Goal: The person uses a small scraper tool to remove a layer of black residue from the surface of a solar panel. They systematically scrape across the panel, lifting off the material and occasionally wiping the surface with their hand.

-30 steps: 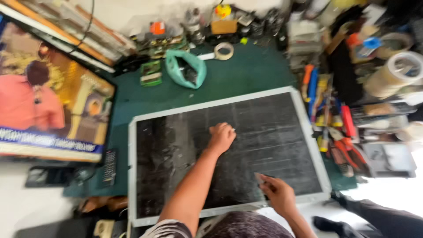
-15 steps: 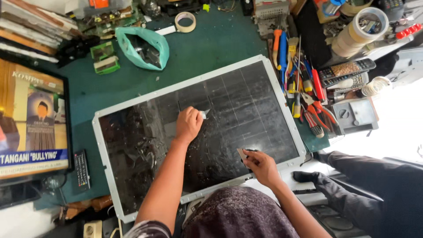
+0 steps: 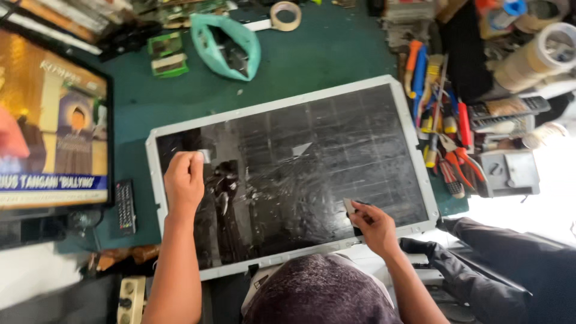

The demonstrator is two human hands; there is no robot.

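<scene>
Your left hand (image 3: 184, 178) curled shut on a small pale scrap (image 3: 205, 156), your right hand (image 3: 375, 225) pinching a small flat piece (image 3: 350, 207), both on the glossy, scratched dark panel (image 3: 312, 162), green desk (image 3: 336, 54)

Your single head camera looks steeply down from above your own head (image 3: 321, 291), close over the green bench (image 3: 336, 54), far edge at top.

My head (image 3: 321, 291) hides the panel's (image 3: 288, 174) near edge; the television (image 3: 48, 120) is cut off at left; the pieces under each hand are too small to identify.
</scene>
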